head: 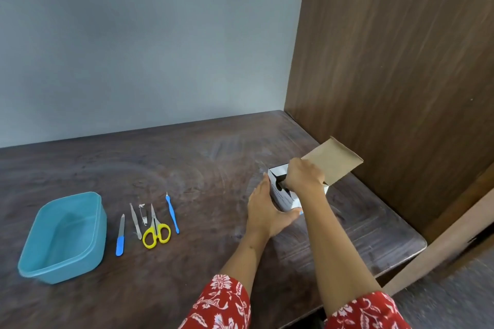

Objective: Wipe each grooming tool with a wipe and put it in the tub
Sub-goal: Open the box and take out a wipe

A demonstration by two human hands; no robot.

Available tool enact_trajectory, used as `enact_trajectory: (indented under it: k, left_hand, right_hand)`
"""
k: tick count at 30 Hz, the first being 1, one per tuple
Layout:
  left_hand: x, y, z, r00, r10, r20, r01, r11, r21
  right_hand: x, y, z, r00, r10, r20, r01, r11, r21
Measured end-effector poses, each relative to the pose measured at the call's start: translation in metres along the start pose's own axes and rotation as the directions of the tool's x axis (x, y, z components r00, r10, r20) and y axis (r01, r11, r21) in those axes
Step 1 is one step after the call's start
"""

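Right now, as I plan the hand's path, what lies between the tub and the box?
In the head view, five tools lie in a row between tub and box: file, tweezers, clipper, scissors, blue-handled pick.

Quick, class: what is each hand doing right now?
Left hand: open, fingers straight, pressed against the side of the box.
Right hand: reaching into the box top; cannot tell what it holds.

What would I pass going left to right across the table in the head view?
Tub → nail file → tweezers → nail clipper → scissors → blue-handled tool → left hand → box.
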State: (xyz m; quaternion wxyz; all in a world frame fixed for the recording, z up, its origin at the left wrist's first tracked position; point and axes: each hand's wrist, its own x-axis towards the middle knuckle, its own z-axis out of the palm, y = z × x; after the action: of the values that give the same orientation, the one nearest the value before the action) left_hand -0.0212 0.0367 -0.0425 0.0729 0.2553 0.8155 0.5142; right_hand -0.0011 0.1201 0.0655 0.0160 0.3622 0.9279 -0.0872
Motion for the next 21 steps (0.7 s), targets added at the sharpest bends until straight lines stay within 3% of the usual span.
enact_trajectory:
  k: [3, 11, 15, 21]
  left_hand:
    - [-0.001, 0.001, -0.001, 1.000, 0.031, 0.007, -0.031, 0.999, 0.014]
    - [-0.002, 0.001, -0.001, 0.998, 0.064, -0.027, -0.065, 0.998, -0.009]
    - [-0.001, 0.001, -0.001, 0.999, 0.049, -0.006, -0.049, 0.999, 0.005]
    - [-0.002, 0.003, -0.003, 0.999, 0.053, -0.013, -0.053, 0.999, 0.001]
  right_hand:
    - [0.003, 0.002, 0.010, 0.999, 0.012, 0.035, -0.012, 1.000, 0.024]
    - [0.008, 0.008, 0.012, 0.997, 0.059, -0.045, -0.051, 0.984, 0.169]
    - [0.011, 0.013, 0.004, 1.000, -0.016, -0.012, 0.019, 0.957, 0.288]
    - [0.011, 0.021, -0.003, 0.996, -0.035, -0.083, 0.065, 0.913, 0.403]
